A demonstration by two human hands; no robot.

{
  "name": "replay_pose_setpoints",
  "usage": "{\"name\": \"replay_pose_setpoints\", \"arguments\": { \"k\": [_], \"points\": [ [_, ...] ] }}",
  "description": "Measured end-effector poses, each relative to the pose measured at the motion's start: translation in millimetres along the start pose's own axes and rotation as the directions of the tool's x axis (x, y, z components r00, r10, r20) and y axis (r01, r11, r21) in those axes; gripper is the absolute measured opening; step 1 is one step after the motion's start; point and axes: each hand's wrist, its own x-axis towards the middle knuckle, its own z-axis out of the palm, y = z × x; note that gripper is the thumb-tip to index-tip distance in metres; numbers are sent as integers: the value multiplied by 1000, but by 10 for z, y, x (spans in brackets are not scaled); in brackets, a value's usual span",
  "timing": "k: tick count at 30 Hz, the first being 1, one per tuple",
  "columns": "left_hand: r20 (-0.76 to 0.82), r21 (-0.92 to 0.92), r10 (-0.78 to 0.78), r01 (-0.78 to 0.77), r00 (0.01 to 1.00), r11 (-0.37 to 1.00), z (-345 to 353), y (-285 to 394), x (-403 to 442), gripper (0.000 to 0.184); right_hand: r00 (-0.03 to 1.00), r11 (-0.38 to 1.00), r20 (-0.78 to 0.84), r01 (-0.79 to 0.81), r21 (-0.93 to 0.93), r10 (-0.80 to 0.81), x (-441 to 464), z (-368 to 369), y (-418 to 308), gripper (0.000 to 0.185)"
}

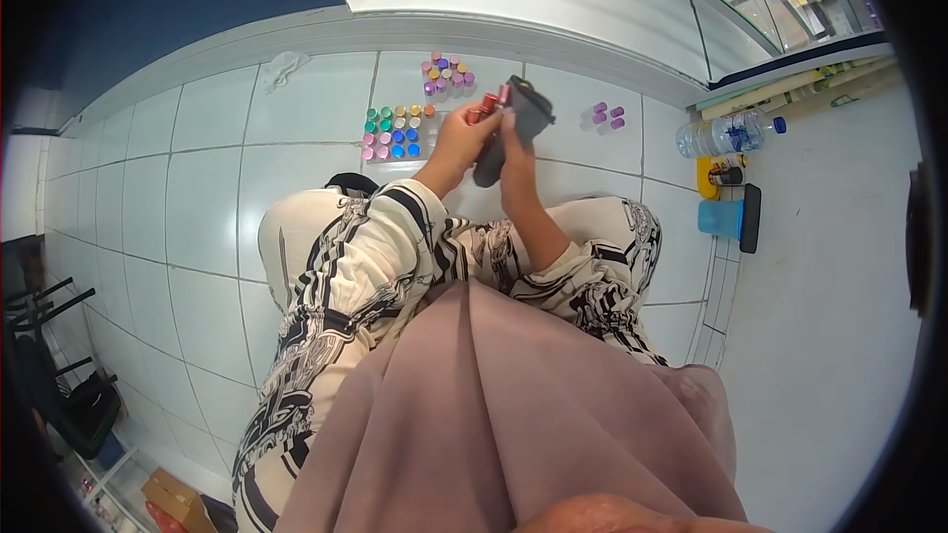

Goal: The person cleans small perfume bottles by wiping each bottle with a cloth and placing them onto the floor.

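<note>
My left hand [458, 146] is closed around a few small red cylinders [489, 103] that look like little capped bottles. My right hand [515, 163] grips a dark grey price gun [530, 114], its wide head pointing up and away from me. Another reddish cylinder [505, 94] shows right at the side of the gun; which hand supports it I cannot tell. Left of my hands, rows of small bottles with green, gold, pink and blue caps [398, 137] stand in a clear tray. Beyond, a cluster of pink, purple and gold capped bottles [442, 76] stands on the tiles.
Several purple-capped bottles [609, 116] stand on the floor to the right. By the right wall are a water bottle [726, 134], a yellow item [708, 179] and a blue container [721, 220]. A crumpled white cloth [285, 70] lies far left; a glass display case [691, 20] rises ahead.
</note>
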Motion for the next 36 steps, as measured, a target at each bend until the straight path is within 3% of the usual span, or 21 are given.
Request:
{"name": "replay_pose_setpoints", "arguments": {
  "k": [4,7,10,14,17,18,22,25,28,31,36],
  "points": [
    [156,118,-77,58,985,991,77,59,-104,30,996,996,-45,-70,63,73,179,-229,-88,44],
    [102,23,-13,11,995,1000,114,1,-98,28,995,996,-81,-43,84,50,105,-129,-105,45],
    [-72,-107,16,-24,997,994,92,65,-80,26,999,1000,-28,20,-13,-20,-78,15,-8,46],
    [-111,38,125,-122,986,992,21,64,1,24,999,999,-32,39,-18,-40,-185,145,-58,47],
    [0,-13,20,-20,1000,1000,82,133,-102,23,998,998,-54,-20,55,23,50,-76,4,45],
    [55,100,21,-26,998,995,80,96,-91,22,997,995,-57,-48,90,53,115,-144,-19,45],
    [171,145,-41,16,984,989,128,-2,-122,25,983,989,-185,27,143,0,142,-169,-181,46],
    [135,100,-63,50,989,994,79,-26,-94,25,995,996,-77,-55,76,61,82,-206,-105,46],
    [-77,-113,26,-35,997,993,104,-19,-21,24,999,995,33,-13,102,10,0,-58,81,48],
    [-146,-4,90,-91,985,996,13,40,10,24,1000,999,20,6,34,-7,-92,50,84,49],
    [75,-31,60,-58,995,998,107,47,-98,27,996,996,-91,3,86,5,7,5,-78,47]
  ]
}}
